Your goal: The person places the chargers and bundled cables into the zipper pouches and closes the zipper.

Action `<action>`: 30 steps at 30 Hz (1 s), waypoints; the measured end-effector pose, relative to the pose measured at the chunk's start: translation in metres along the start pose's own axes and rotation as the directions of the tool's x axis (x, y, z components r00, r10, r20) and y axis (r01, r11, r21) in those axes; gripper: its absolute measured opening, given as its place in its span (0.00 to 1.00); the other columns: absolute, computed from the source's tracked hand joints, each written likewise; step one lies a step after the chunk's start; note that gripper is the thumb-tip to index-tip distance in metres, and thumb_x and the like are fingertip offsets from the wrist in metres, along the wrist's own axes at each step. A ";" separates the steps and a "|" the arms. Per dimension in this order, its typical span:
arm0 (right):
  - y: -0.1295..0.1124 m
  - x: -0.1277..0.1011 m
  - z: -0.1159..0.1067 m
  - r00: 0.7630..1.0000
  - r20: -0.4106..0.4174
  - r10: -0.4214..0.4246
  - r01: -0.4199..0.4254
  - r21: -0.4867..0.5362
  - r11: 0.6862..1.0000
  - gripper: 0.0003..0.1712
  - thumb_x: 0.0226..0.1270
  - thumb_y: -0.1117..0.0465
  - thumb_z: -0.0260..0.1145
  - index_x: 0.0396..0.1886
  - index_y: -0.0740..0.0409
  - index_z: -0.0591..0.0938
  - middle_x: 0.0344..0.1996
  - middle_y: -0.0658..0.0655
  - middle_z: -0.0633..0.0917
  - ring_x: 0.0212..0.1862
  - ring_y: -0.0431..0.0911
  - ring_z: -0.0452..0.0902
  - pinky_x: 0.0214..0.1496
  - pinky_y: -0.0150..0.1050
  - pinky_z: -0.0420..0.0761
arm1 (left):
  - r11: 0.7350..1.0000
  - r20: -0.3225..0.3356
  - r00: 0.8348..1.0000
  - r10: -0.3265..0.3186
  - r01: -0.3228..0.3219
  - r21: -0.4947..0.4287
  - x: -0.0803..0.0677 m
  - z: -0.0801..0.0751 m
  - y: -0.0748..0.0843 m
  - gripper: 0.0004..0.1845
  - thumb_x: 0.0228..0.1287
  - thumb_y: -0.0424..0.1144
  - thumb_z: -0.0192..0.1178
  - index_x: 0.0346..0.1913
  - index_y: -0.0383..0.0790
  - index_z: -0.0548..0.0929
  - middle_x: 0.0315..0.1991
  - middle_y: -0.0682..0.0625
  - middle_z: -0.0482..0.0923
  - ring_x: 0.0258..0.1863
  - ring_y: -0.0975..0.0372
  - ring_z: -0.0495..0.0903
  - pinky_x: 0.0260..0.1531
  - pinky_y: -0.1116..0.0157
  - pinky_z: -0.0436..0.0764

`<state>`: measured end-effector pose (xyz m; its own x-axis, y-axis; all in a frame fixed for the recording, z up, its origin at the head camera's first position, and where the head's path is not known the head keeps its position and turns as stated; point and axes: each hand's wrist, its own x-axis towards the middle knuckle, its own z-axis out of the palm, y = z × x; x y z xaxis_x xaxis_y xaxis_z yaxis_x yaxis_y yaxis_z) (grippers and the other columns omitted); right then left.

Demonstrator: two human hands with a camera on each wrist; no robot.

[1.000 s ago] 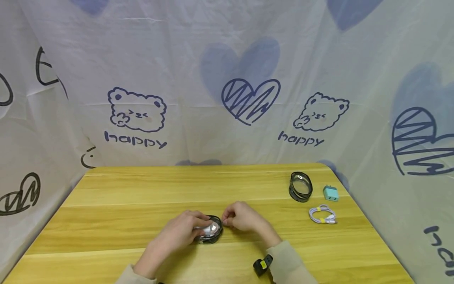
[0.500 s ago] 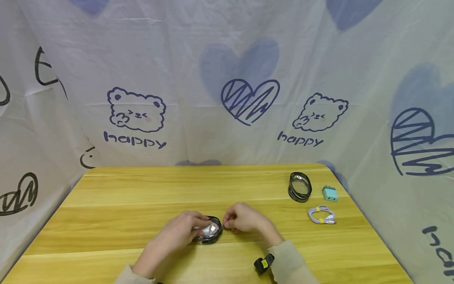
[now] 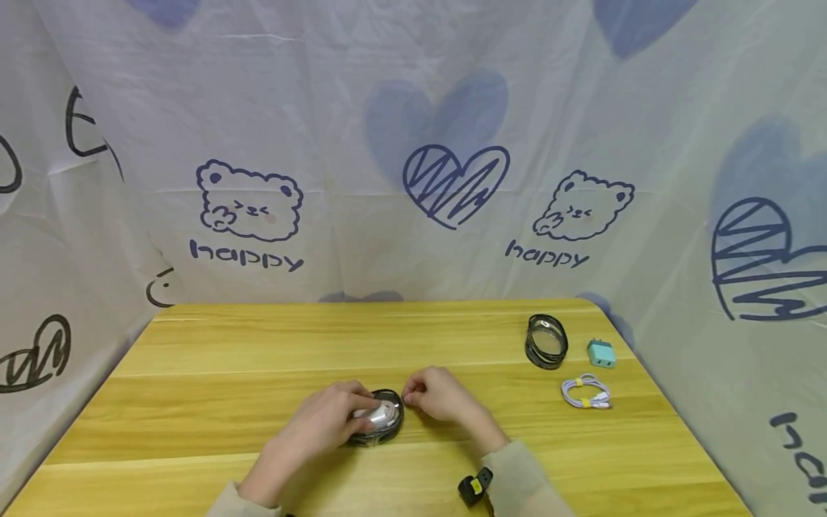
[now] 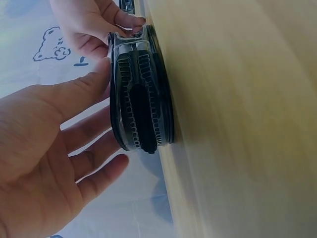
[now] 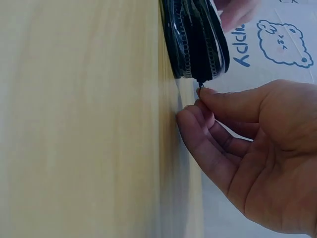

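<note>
A round zip pouch with black edging and a clear top lies on the wooden table. Through its top shows a pale, shiny, rounded item, whose kind I cannot tell. My left hand holds the pouch from the left, thumb and fingers at its upper side. Rows of zipper teeth run along the pouch's side in the left wrist view. At the pouch's right edge, my right hand pinches the small zipper pull between thumb and fingertip.
A second round black-edged clear pouch lies at the table's back right. Near it are a light blue two-port charger plug and a coiled white cable with yellow ties. Printed cloth hangs behind the table and at both sides.
My right hand has shifted slightly left and away from me along the pouch's edge. The pouch has moved a little left, with my left hand staying on it.
</note>
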<state>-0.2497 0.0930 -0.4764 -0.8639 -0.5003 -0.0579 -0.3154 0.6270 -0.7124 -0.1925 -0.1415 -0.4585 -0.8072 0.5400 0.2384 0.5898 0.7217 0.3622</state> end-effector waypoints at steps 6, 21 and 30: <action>-0.001 0.000 0.002 1.000 -0.001 0.009 -0.009 0.023 1.000 0.07 0.73 0.69 0.67 0.33 0.62 0.87 0.25 0.54 0.85 0.25 0.39 0.77 0.25 0.30 0.76 | 0.994 -0.010 0.994 0.107 -0.107 0.037 0.002 0.003 -0.002 0.21 0.56 0.37 0.78 0.55 0.43 0.91 0.61 0.43 0.82 0.57 0.48 0.83 0.56 0.48 0.85; -0.001 -0.002 -0.003 0.999 0.046 0.006 -0.005 -0.007 1.000 0.07 0.72 0.69 0.68 0.31 0.60 0.87 0.24 0.51 0.83 0.25 0.38 0.75 0.25 0.30 0.76 | 0.998 0.076 0.997 -0.005 0.010 -0.055 0.000 0.004 0.004 0.22 0.62 0.32 0.73 0.60 0.40 0.87 0.68 0.41 0.78 0.63 0.41 0.79 0.54 0.46 0.85; -0.002 -0.008 -0.015 0.984 0.175 -0.033 0.035 -0.009 0.999 0.09 0.70 0.72 0.68 0.28 0.58 0.86 0.23 0.52 0.84 0.25 0.39 0.77 0.25 0.29 0.77 | 0.996 0.081 0.995 -0.059 0.065 -0.064 -0.002 0.002 0.010 0.22 0.60 0.32 0.73 0.59 0.43 0.89 0.67 0.43 0.79 0.62 0.41 0.80 0.53 0.43 0.85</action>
<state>-0.2481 0.1041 -0.4640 -0.7713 -0.6172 -0.1556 -0.3488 0.6144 -0.7078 -0.1848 -0.1340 -0.4573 -0.8363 0.5292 0.1432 0.5337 0.7262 0.4334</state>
